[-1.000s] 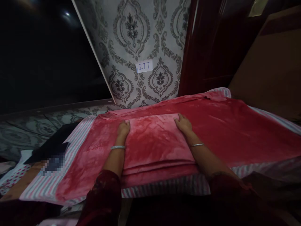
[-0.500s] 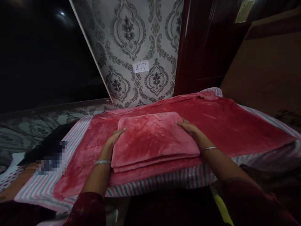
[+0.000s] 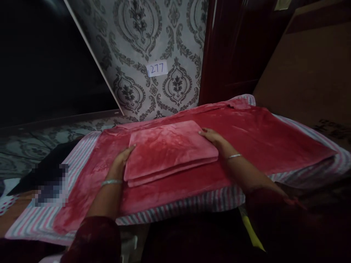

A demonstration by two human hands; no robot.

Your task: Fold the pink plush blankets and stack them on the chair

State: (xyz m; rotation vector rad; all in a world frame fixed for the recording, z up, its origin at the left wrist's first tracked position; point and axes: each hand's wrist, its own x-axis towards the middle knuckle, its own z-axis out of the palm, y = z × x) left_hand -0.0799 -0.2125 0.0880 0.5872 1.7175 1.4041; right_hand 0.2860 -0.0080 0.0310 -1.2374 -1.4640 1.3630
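Note:
A folded red and pink plush blanket (image 3: 170, 146) lies in a neat stack, its layered front edge facing me. My left hand (image 3: 124, 157) holds its left side, thumb resting at the top edge and the other fingers mostly hidden beside it. At the far right edge, my right hand (image 3: 212, 137) grips the side with its thumb by the top corner. Beneath the stack spreads a red plush cloth (image 3: 255, 142), laid flat over a pink, grey and white striped sheet (image 3: 225, 199).
A dark screen (image 3: 49, 65) stands at the back left. Behind is patterned wallpaper (image 3: 131, 47) bearing a paper label (image 3: 157, 68) marked 277. A dark red wooden panel (image 3: 227, 47) and a large cardboard box (image 3: 309, 65) stand on the right.
The folded blanket has slid a little away from me and toward the left on the spread cloth, with both hands moving along. The view has shifted slightly.

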